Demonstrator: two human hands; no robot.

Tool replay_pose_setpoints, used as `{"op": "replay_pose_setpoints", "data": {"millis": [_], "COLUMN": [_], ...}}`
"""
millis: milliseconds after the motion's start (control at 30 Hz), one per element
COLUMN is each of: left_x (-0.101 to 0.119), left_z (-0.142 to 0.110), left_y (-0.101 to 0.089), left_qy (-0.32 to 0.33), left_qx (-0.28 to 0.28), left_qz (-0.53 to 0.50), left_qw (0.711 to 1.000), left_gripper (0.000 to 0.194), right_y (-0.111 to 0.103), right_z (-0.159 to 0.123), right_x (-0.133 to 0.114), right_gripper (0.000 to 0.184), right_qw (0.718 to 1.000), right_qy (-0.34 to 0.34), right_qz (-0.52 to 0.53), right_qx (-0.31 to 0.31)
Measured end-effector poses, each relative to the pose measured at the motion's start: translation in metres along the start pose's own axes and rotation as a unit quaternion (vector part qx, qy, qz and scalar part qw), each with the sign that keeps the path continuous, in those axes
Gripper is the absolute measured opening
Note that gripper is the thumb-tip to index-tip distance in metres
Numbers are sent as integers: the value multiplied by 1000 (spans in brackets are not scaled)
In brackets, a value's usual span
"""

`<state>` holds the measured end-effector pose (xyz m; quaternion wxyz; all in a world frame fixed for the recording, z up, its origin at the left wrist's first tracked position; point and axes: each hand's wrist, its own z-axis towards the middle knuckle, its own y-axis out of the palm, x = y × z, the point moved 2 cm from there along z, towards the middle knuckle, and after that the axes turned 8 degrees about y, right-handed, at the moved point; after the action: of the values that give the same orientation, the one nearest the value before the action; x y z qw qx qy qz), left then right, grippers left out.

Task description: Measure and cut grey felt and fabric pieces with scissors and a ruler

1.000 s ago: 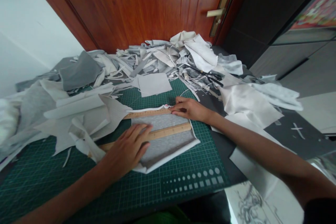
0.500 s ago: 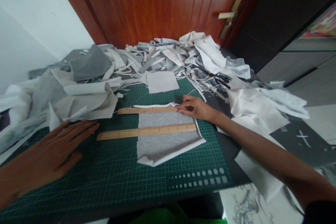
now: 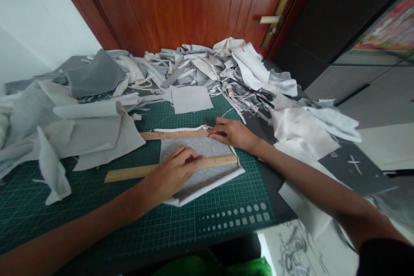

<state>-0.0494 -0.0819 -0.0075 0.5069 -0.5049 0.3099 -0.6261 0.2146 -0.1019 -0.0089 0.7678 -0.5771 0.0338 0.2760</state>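
Note:
My left hand (image 3: 173, 174) presses on a lower wooden ruler (image 3: 136, 173), which lies across a grey fabric piece (image 3: 194, 146) with a white edge band. My right hand (image 3: 231, 133) rests its fingertips at the right end of an upper wooden ruler (image 3: 174, 135), along the fabric's top edge. Both rulers lie on a green cutting mat (image 3: 226, 192). The left hand hides the middle of the lower ruler.
A large heap of grey and white fabric scraps (image 3: 207, 69) lies against a wooden door (image 3: 168, 4) with a brass handle (image 3: 270, 19). Pale fabric pieces (image 3: 93, 138) overlap the mat's left side. White sheets (image 3: 304, 131) lie on dark board to the right.
My left hand moved left off the fabric, then returned onto the lower ruler. That ruler now tilts, its left end lower. The right hand stayed at the upper ruler.

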Motion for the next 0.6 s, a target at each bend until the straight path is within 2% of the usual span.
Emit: {"op": "replay_pose_setpoints", "data": {"millis": [200, 333, 467, 600], "left_x": [22, 35, 47, 57], "left_z": [-11, -23, -35, -39], "left_y": [0, -2, 0, -6], "left_qy": [-6, -18, -24, -25], "left_qx": [-20, -38, -48, -66], "left_qz": [-115, -137, -167, -179], "left_qw": [993, 990, 984, 981], "left_gripper": [31, 32, 41, 45], "right_y": [-3, -3, -3, -3], "right_z": [1, 2, 1, 1], "right_x": [2, 2, 3, 3], "right_gripper": [24, 25, 25, 24], "right_qw": [999, 999, 998, 998], "right_qy": [32, 28, 30, 23], "right_qz": [28, 32, 45, 53], "right_qx": [-25, -26, -27, -18]}}
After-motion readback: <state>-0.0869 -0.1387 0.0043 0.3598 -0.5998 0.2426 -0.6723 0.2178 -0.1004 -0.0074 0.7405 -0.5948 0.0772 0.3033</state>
